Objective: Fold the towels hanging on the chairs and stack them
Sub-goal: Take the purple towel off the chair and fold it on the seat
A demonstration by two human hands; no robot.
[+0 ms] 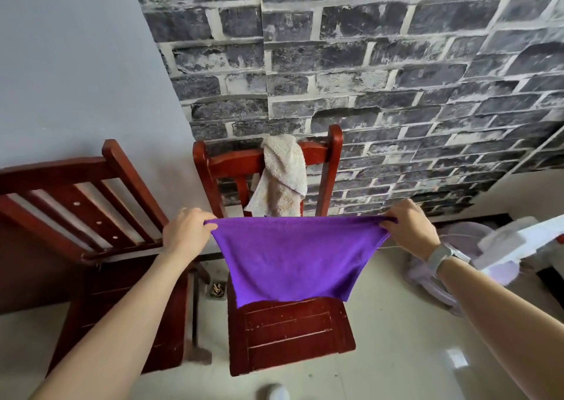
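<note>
A purple towel (293,259) hangs stretched flat in the air above the seat of the middle red wooden chair (293,332). My left hand (186,231) pinches its upper left corner and my right hand (412,228) pinches its upper right corner. The towel's lower edge dangles just over the seat. A cream towel (283,176) is draped over the top rail of that chair's backrest, behind the purple one. A second red wooden chair (91,204) stands to the left with no towel visible on it.
A grey brick-pattern wall (381,63) rises close behind the chairs. A pale purple fan (451,247) and a white object (518,241) stand on the floor at the right. A dark stick leans between the chairs. The floor is light tile.
</note>
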